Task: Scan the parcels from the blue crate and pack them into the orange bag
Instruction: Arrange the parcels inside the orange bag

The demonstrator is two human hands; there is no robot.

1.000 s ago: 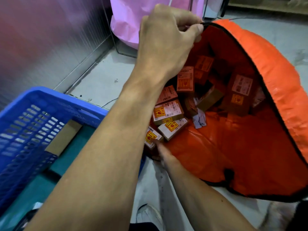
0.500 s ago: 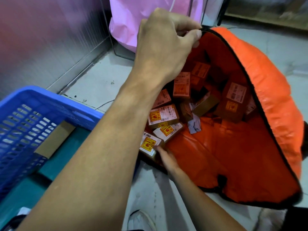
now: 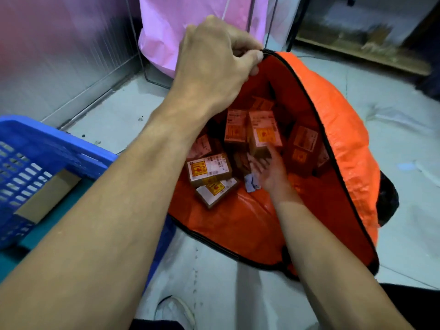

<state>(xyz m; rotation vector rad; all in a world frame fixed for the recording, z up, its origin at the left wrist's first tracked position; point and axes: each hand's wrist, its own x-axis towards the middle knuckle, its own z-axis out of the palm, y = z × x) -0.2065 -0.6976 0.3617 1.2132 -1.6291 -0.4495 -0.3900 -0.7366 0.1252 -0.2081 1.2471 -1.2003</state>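
Note:
The orange bag (image 3: 338,115) lies open on the floor with several labelled brown parcels inside. My left hand (image 3: 214,63) is shut on the bag's black-trimmed rim at the top and holds the mouth up. My right hand (image 3: 267,169) is deep inside the bag with its fingers spread. Its fingertips sit at the lower edge of an upright parcel (image 3: 264,134) with a yellow label. Two more parcels (image 3: 209,170) lie near the bag's front left. The blue crate (image 3: 71,148) stands at the left with a plain brown parcel (image 3: 47,196) in it.
A pink bag (image 3: 190,25) hangs on a wire frame behind the orange bag. A metal wall runs along the left. A low shelf (image 3: 357,51) is at the far right. My white shoe (image 3: 176,313) is on the grey floor below.
My right hand moved from the bag's near left edge, where it held a yellow-labelled parcel, deep into the bag, and its fingers have spread. My left hand kept its hold on the rim.

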